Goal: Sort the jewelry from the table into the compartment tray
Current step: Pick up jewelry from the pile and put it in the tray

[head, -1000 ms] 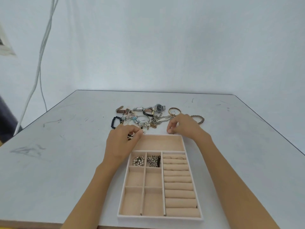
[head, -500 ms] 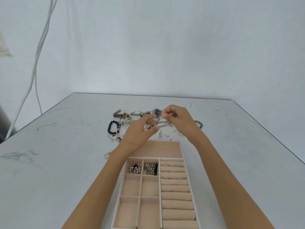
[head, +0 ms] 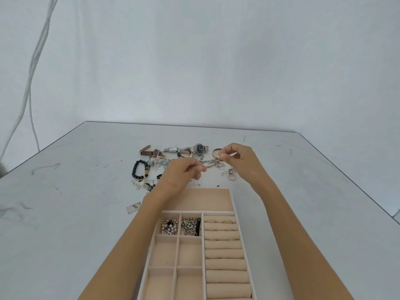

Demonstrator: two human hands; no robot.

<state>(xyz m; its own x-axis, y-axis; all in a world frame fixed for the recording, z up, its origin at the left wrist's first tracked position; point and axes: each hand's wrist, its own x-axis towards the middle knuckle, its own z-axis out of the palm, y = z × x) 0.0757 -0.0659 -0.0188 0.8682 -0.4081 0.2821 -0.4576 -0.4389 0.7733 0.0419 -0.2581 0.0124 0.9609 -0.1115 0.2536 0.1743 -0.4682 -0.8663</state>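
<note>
A beige compartment tray [head: 233, 202] lies in front of me, with a pearl piece [head: 169, 226] and a chain bundle [head: 190, 226] in two of its small cells and thin rings on its roll rows. Beyond it a jewelry pile [head: 173, 156] spreads on the table: watches, a black bead bracelet [head: 136, 169], a bangle, chains. Both hands hover above the pile. My left hand [head: 183, 175] pinches one end of a silver chain [head: 213, 163], and my right hand [head: 237, 162] pinches the other end, so it stretches between them.
The grey table [head: 65, 213] has its far edge behind the pile and its right edge running diagonally. A small clear packet [head: 133, 207] lies left of the tray. White cables [head: 32, 68] hang along the wall at left.
Both hands rose from the table near the tray's far edge and now hold a chain in the air between them. The camera view shifted slightly downward and closer.
</note>
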